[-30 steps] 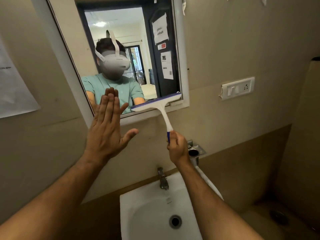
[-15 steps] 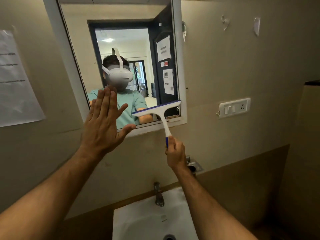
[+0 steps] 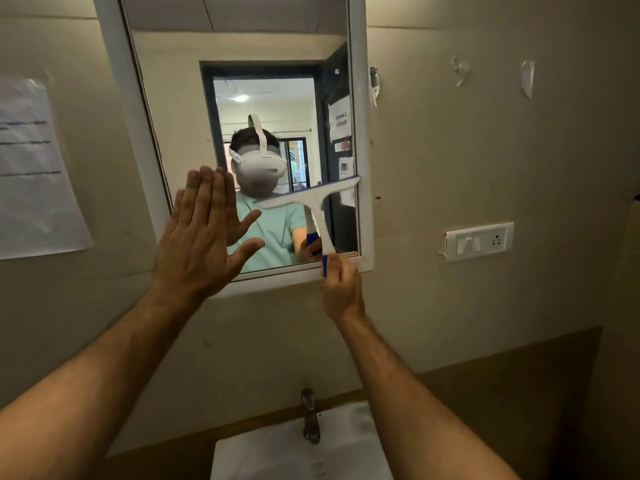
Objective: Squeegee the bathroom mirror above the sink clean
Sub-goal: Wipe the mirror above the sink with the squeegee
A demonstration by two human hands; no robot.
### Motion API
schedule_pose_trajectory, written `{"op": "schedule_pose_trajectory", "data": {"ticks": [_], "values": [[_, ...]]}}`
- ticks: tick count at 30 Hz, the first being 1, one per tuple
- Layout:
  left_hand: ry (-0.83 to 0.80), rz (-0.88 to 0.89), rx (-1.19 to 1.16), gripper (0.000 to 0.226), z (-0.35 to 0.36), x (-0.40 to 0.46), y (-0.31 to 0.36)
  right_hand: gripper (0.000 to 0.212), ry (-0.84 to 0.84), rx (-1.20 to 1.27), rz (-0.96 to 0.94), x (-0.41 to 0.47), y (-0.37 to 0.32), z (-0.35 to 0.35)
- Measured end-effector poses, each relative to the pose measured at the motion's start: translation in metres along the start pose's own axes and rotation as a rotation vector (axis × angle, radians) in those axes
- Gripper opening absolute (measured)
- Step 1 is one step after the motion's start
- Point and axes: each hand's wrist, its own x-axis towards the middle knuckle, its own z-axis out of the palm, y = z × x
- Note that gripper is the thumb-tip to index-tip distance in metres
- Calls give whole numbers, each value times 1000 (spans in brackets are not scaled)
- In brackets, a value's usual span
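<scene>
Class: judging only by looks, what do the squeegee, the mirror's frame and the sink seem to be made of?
Squeegee: probably smooth white moulded plastic, matte sheen, blue grip section.
Mirror frame: white and even, possibly painted metal or plastic; cannot tell which.
Sink: glossy white, likely glazed ceramic.

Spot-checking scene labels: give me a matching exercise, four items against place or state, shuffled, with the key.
Items:
1. left hand
2. right hand
3. squeegee
4. tap

Place or state:
A. blade up against the lower right of the mirror
B. on the back edge of the sink
C. flat, fingers straight, at the mirror's lower left
D. grips a blue handle end

Pairs: 1-C, 2-D, 3-A, 4-B
</scene>
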Motion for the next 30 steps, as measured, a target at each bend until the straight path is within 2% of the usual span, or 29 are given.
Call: {"op": "schedule_pose_trajectory", "data": {"ticks": [3, 11, 22, 26, 30], "values": [[-5, -18, 23, 101, 1, 3, 0, 30, 7, 16, -30, 1, 0, -1], [40, -43, 17, 103, 1, 24, 7, 51, 8, 22, -101, 91, -81, -2], [51, -32, 51, 101, -4, 36, 12, 57, -79, 30, -42, 48, -43, -9], [53, -33, 46, 102, -6, 41, 12, 50, -26, 35, -85, 75, -86, -4], [78, -40, 44, 101, -11, 49, 7, 53, -8, -7, -99, 119, -129, -1]]}}
